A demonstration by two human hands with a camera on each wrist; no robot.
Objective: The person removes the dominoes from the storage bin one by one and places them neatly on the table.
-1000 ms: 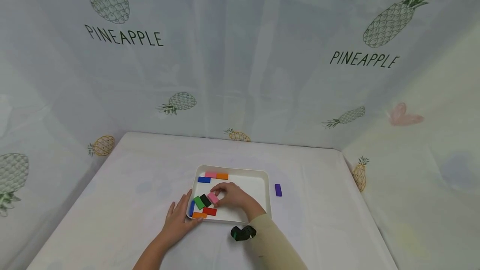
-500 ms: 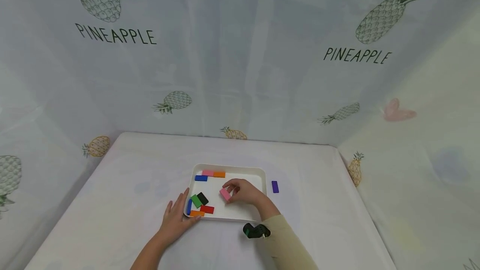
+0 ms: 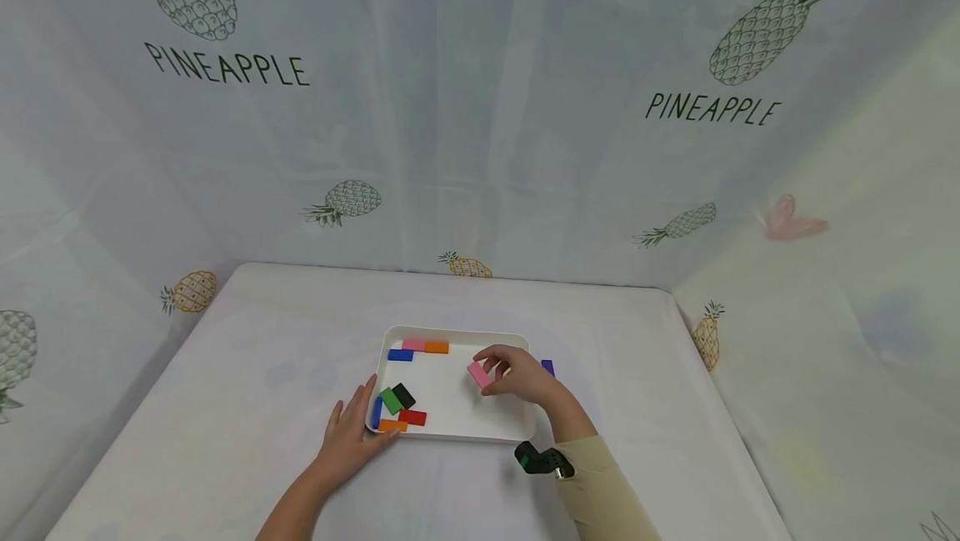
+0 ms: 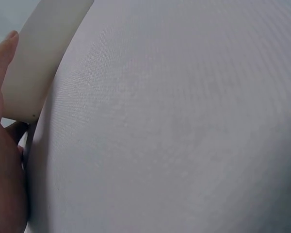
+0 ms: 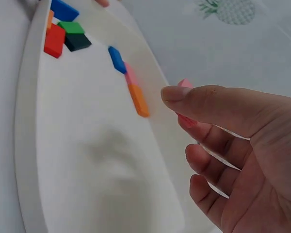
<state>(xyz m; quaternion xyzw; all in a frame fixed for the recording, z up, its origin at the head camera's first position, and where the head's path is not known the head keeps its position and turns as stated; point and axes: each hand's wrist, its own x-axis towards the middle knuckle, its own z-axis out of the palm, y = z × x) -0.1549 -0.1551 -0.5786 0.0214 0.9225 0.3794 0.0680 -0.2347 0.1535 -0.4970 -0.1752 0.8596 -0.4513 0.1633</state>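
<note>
My right hand [image 3: 517,374] pinches a pink block [image 3: 478,374] between thumb and fingers above the right half of a white tray [image 3: 457,437]. In the right wrist view the thumb hides most of that pink block [image 5: 185,83]. My left hand [image 3: 350,434] rests against the tray's left end with its fingers straight, thumb at the near rim. Near it in the tray lie a green block [image 3: 391,401], a black block [image 3: 403,395], a red block [image 3: 412,417], an orange block [image 3: 392,425] and a blue block [image 3: 377,413].
Along the tray's far side lie a second pink block [image 3: 413,345], another orange block [image 3: 437,348] and another blue block [image 3: 401,355]. A purple block [image 3: 548,367], partly covered by my right hand, lies on the table outside the tray's right end.
My right hand has lifted the pink block away from beside the black block and carried it rightward across the tray. The left hand has stayed at the tray's left end.
</note>
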